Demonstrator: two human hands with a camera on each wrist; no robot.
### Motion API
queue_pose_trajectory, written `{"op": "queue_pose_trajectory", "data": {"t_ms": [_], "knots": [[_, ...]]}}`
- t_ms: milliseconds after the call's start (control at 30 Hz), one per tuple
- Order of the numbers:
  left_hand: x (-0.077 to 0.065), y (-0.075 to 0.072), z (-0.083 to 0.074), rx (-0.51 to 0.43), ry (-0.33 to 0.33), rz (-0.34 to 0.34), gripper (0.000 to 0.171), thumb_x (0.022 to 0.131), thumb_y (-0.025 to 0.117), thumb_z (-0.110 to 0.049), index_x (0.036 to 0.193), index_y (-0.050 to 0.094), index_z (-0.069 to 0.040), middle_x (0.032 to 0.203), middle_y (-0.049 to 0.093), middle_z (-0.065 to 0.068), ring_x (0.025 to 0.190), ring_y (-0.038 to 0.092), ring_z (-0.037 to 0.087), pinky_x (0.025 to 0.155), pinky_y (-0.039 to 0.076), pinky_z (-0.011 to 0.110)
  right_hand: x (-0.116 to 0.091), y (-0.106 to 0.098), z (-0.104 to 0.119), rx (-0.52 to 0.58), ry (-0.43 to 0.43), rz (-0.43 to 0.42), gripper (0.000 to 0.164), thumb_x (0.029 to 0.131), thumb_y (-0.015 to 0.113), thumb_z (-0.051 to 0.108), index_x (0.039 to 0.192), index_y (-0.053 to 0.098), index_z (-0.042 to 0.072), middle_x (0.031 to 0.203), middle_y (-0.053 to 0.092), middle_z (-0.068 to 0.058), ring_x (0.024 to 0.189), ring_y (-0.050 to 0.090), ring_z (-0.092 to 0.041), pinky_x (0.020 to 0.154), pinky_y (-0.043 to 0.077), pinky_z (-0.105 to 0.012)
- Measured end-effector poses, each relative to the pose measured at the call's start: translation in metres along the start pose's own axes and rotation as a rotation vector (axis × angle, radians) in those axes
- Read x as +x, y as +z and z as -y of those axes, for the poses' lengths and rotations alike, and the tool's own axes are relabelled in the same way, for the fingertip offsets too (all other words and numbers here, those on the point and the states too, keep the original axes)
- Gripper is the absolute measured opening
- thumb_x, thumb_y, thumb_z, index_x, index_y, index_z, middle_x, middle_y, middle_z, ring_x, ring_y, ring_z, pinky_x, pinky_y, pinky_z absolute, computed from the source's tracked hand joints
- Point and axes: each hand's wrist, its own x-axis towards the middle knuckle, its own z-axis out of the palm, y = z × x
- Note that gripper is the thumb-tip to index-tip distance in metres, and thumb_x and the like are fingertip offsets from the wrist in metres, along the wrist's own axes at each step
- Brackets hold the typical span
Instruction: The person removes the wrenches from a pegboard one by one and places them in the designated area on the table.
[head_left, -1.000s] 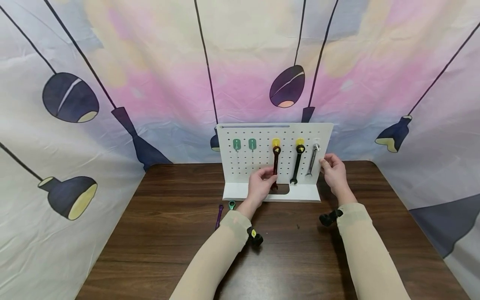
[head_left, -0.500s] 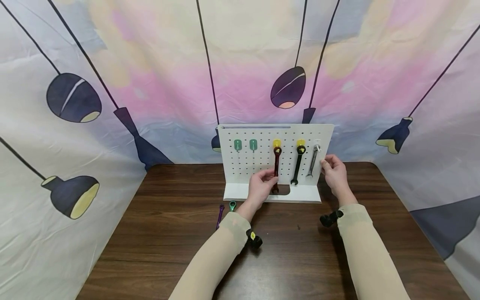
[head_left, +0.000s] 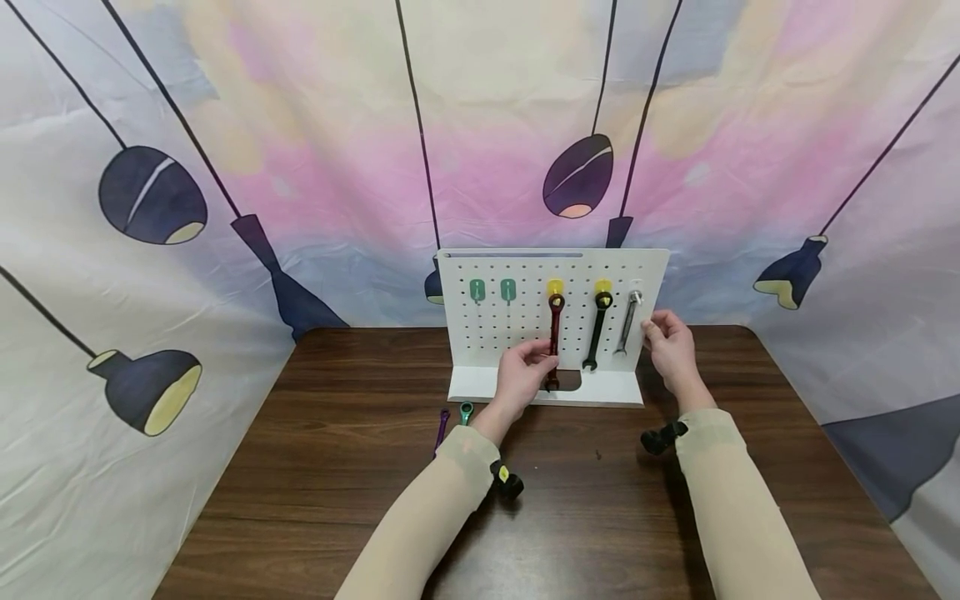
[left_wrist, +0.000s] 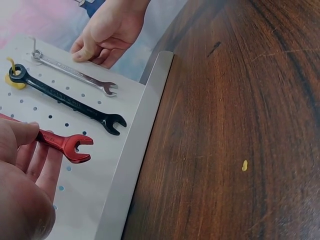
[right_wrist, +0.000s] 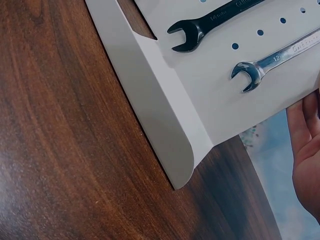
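Observation:
My left hand (head_left: 517,375) pinches the lower shank of a red combination wrench (head_left: 555,329) between thumb and fingers. The wrench's ring end is at a yellow hook (head_left: 555,287) on a white pegboard (head_left: 487,329); its open end (left_wrist: 77,148) points down past my fingers. With thumb in front and fingers behind, my right hand (head_left: 672,350) holds the board's right edge. Between the hands hang a black wrench (head_left: 597,333) on another yellow hook and a smaller silver wrench (head_left: 627,325) nearest the right edge.
Two green hooks (head_left: 477,289) sit bare at the board's left. A purple wrench (head_left: 442,429) and a green wrench (head_left: 467,411) lie on the brown wooden table (head_left: 337,450), partly behind the left forearm. A patterned cloth (head_left: 337,167) hangs behind the board.

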Motion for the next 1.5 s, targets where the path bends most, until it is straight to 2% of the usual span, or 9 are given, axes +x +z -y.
{"op": "queue_pose_trajectory", "data": {"t_ms": [233,433,633,767,1267,1500], "knots": [[-0.002,-0.001,-0.003,-0.009,-0.018,0.006,0.026,0.095,0.081,-0.006,0.122,0.079,-0.006,0.107,0.077,0.004,0.095,0.069,0.015,0.079,0.060,0.028,-0.001,0.000,-0.001,0.012,-0.006,0.005,0.031,0.112,0.057,0.025,0.123,0.055,-0.004,0.100,0.056,-0.001,0.099,0.059,-0.009,0.114,0.047,-0.056],[-0.002,-0.001,-0.004,-0.025,-0.020,0.009,0.026,0.095,0.081,-0.004,0.121,0.079,-0.005,0.106,0.077,0.005,0.094,0.070,0.016,0.078,0.059,0.027,0.002,0.000,-0.003,0.018,-0.006,-0.007,0.019,0.112,0.058,0.023,0.116,0.059,0.004,0.099,0.056,0.001,0.097,0.058,-0.008,0.113,0.048,-0.054],[-0.003,-0.001,-0.007,-0.031,-0.034,0.016,0.026,0.094,0.081,-0.003,0.120,0.079,-0.005,0.106,0.077,0.005,0.094,0.070,0.016,0.080,0.060,0.028,0.002,0.000,-0.004,0.006,-0.011,-0.003,0.021,0.113,0.057,0.023,0.118,0.058,0.002,0.101,0.056,0.000,0.098,0.059,-0.008,0.113,0.049,-0.053],[-0.005,-0.001,-0.011,-0.031,-0.053,0.025,0.027,0.094,0.081,-0.003,0.121,0.079,-0.006,0.105,0.077,0.003,0.095,0.070,0.015,0.082,0.060,0.027,0.002,0.000,-0.005,0.008,-0.008,-0.006,0.017,0.113,0.057,0.023,0.115,0.058,0.006,0.101,0.054,-0.002,0.098,0.058,-0.008,0.114,0.049,-0.052],[-0.008,-0.005,-0.016,-0.046,-0.075,0.037,0.026,0.094,0.081,-0.003,0.120,0.080,-0.006,0.102,0.077,0.003,0.093,0.071,0.015,0.083,0.061,0.028,0.001,0.001,-0.003,-0.009,-0.010,-0.002,0.024,0.113,0.056,0.025,0.119,0.058,0.002,0.098,0.053,-0.001,0.097,0.057,-0.009,0.112,0.050,-0.054],[-0.009,-0.005,-0.017,-0.062,-0.078,0.047,0.028,0.094,0.081,-0.002,0.121,0.079,-0.006,0.102,0.077,0.004,0.093,0.070,0.015,0.082,0.061,0.027,0.001,0.000,-0.003,-0.018,-0.006,-0.007,0.026,0.113,0.056,0.026,0.121,0.057,0.001,0.098,0.051,-0.002,0.097,0.056,-0.010,0.112,0.051,-0.050]]}}
